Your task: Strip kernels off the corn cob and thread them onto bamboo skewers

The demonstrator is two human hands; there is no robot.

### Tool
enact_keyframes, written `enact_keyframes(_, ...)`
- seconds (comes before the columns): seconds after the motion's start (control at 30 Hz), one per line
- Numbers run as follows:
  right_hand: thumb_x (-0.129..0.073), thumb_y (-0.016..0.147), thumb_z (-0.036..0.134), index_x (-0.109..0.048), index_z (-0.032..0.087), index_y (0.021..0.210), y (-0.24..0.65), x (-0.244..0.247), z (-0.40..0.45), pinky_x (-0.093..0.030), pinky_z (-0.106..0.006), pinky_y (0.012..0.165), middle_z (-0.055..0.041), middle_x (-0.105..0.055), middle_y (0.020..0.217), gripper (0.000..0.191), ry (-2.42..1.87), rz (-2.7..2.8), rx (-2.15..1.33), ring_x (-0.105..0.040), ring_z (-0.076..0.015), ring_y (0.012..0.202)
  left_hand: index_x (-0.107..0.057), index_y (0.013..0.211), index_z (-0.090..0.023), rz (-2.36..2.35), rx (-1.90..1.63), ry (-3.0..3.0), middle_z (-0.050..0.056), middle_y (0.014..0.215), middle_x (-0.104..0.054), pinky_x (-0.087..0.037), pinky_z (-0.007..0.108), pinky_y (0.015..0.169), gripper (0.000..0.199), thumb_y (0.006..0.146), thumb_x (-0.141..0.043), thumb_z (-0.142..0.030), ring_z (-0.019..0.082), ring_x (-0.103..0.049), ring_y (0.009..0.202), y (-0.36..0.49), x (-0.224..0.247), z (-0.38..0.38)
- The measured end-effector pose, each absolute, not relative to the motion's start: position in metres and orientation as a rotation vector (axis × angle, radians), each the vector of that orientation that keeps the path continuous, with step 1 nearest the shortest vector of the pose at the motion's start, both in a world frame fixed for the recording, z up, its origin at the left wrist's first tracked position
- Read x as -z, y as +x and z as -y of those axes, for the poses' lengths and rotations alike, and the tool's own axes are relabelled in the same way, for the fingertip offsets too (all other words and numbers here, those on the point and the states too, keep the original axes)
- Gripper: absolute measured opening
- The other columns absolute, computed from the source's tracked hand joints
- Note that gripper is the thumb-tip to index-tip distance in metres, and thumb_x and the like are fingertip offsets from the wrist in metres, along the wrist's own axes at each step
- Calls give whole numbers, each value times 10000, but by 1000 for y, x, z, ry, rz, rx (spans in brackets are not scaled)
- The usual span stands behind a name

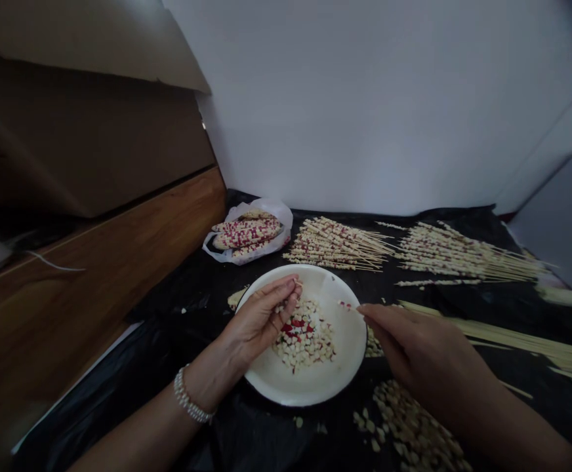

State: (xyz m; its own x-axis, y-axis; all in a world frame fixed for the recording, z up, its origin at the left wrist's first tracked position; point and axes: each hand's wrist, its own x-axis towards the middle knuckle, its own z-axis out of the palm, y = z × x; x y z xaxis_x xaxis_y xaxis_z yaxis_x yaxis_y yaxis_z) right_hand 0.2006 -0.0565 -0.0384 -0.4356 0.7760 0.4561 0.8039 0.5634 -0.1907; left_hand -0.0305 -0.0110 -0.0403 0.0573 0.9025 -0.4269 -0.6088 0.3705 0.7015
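A white bowl (308, 392) with a dark rim stands in front of me, holding loose corn kernels (310, 344), mostly cream with some red. My left hand (265, 316) is above the bowl's left side, thumb and fingertips pinched on what looks like a corn kernel (299, 282). Over the opposite rim, my right hand (414, 337) grips a skewer (349, 307). Several white and red kernels are threaded at its tip, which points left toward my other hand. The rest of the skewer is hidden by the right hand.
Behind the bowl lie a plastic bag (282, 211) of speckled corn cobs (249, 233) and two heaps of threaded skewers (338, 244). Bare sticks (517, 341) lie at right. Loose pale pieces (411, 426) are piled on the black sheet (168, 367). A cardboard box (84, 137) stands left.
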Motion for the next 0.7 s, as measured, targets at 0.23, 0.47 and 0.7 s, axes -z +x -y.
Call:
enact_keyframes(0.23,-398,943,181,-661,183,999,199,38,59,-562,-390,690,-96,-732,976,269,-1246,2304,58,-702,-240,800,-722,849,-84,-965,-1120,347,62,802,-720,-562,132,652,132,799,-648,13,79,-675,685,-31,35,13)
enact_keyframes(0.47,-407,934,151,-657,173,982,198,36,59,-574,-391,717,-112,-729,1013,255,-1195,2282,35,-704,-221,776,-715,852,-76,-881,-1096,298,58,767,-699,-563,148,645,114,844,-614,-26,85,-668,678,-33,32,12)
enact_keyframes(0.7,-399,928,134,-647,175,1022,188,40,63,-570,-316,665,-100,-734,1008,268,-1121,2285,-69,-703,-189,755,-729,879,-76,-833,-859,433,79,818,-722,-549,146,700,127,762,-711,-30,94,-677,715,-27,38,27)
